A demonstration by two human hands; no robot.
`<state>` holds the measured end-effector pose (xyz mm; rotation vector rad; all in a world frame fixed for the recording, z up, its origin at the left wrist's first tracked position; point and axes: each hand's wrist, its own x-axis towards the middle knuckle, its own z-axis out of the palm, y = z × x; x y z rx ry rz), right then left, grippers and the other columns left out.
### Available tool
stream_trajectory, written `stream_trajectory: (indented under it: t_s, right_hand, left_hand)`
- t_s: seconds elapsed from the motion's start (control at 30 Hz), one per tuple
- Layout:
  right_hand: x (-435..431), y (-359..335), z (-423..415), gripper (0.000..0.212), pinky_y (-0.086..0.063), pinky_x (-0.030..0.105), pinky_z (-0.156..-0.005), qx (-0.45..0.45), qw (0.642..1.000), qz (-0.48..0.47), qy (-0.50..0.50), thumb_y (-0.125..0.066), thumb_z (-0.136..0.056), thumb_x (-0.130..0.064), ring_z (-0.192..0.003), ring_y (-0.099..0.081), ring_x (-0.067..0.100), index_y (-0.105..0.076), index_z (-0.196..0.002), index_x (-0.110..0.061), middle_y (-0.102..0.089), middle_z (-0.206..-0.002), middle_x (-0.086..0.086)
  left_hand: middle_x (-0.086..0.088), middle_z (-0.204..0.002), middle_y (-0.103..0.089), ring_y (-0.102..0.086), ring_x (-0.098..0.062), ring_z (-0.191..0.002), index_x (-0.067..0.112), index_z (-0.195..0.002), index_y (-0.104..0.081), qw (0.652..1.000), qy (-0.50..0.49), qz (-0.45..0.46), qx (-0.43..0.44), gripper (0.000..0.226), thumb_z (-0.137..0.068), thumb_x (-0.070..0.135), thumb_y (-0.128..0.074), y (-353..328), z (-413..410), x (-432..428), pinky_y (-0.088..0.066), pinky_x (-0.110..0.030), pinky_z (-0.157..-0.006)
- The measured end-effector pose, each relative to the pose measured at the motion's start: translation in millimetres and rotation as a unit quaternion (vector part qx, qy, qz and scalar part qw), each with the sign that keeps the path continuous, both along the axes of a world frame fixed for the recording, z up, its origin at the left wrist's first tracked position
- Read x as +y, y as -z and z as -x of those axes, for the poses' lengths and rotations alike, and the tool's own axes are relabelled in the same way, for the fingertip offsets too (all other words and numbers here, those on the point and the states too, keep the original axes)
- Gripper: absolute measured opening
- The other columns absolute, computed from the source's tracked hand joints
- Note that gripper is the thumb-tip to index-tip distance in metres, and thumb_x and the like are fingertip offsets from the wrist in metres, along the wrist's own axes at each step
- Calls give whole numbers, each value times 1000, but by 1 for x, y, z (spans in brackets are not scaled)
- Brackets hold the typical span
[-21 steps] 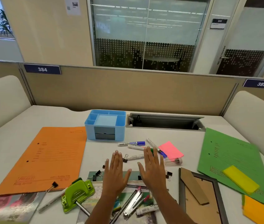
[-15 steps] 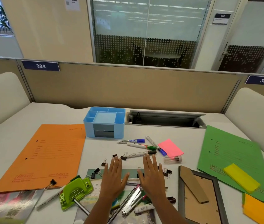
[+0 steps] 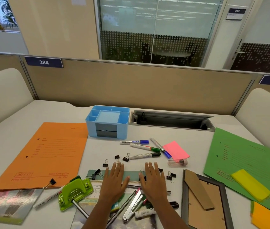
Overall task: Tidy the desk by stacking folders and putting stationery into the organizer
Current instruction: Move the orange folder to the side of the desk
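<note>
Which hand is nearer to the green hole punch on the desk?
Left. The left hand lies flat just to the right of the green hole punch; the right hand lies flat farther right, beyond the left hand.

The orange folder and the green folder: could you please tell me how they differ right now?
The orange folder lies on the left, the green folder on the right. A black binder clip sits on the orange folder's near edge; a yellow sticky-note block rests on the green folder. Both lie flat, closed and unstacked.
</note>
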<state>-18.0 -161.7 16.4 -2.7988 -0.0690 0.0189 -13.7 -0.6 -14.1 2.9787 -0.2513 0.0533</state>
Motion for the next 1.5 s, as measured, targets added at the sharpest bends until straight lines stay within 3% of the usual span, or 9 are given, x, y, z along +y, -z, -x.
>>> stream_trajectory:
  t_s: [0.1, 0.27, 0.43, 0.53, 0.63, 0.7, 0.97, 1.23, 1.5]
  right_hand:
    - [1, -7, 5, 139, -4, 42, -116, 19, 1000, 16, 1, 49, -31, -70, -143, 3, 20, -7, -146, -17, -5, -156, 2]
    - [1, -9, 5, 144, -6, 41, -116, 38, 999, 9, 8, 51, -25, -69, -143, -1, 19, -9, -146, -18, -8, -156, 2]
    - [2, -15, 5, 145, -11, 40, -115, 21, 999, -15, 27, 49, -26, -72, -143, -7, 17, -17, -144, -19, -15, -155, 2]
    - [9, -16, 1, 132, -25, 40, -111, -13, 996, -73, 53, 35, -49, -78, -138, -28, 23, -39, -136, -13, -37, -145, 10]
    - [23, -23, 1, 76, -53, 39, -83, -89, 989, -106, 58, -10, -91, -55, -97, -66, 30, -67, -102, -5, -69, -102, 14]
    - [33, -26, -1, 47, -54, 32, -76, -123, 983, -127, 49, -30, -87, -34, -87, -68, 25, -68, -94, -7, -71, -93, 9]
    - [94, -52, -10, 29, -36, 10, -85, -142, 965, -221, 13, -41, -88, -13, -102, -57, 16, -62, -108, -9, -63, -108, 6]
    - [164, -52, -24, 31, -44, 26, -97, -43, 955, -288, -58, -43, -93, -8, -112, -53, 15, -54, -121, -11, -55, -123, 6]
    - [220, -41, -30, 38, -34, 28, -102, 51, 979, -141, -142, -35, -97, -18, -124, -43, 20, -42, -134, -13, -44, -137, 6]
  left_hand:
    - [-12, -122, -61, -60, -25, -110, 6, -116, -62, 1000, -22, -2, 17, 85, -94, 52, 6, -11, 3, 1, -39, -42, -93]
    - [-3, -150, 14, 8, -18, -142, 10, -146, 5, 998, 14, 18, 53, 135, -34, 71, 49, -27, 4, -2, 16, -29, -105]
    - [-6, -156, 2, 5, -15, -142, 13, -147, -2, 998, 22, 60, 24, 134, -37, 70, 49, -33, 6, 3, 10, -24, -108]
    - [-10, -151, -23, -17, -21, -141, 10, -142, -29, 994, 17, 110, 11, 110, -68, 71, 25, -41, 5, 7, -8, -26, -111]
    - [-11, -114, -66, -61, -26, -108, 10, -106, -66, 986, 34, 131, -92, 45, -87, 34, -34, -51, 3, 20, -49, -30, -87]
    - [-4, -97, -71, -67, -20, -93, 14, -91, -70, 974, 48, 160, -153, 30, -82, 24, -43, -57, -1, 32, -53, -24, -73]
    - [-8, -92, -69, -67, -23, -85, 11, -86, -70, 967, 0, 176, -183, 26, -78, 15, -46, -79, -18, 90, -54, -25, -63]
    - [-20, -87, -68, -67, -36, -78, 1, -84, -70, 977, -94, 81, -175, 23, -62, 5, -63, -75, -33, 176, -55, -36, -55]
    - [-39, -82, -61, -58, -59, -79, -12, -87, -66, 974, -222, 45, -31, 52, -39, -1, -86, -47, -32, 274, -50, -62, -64]
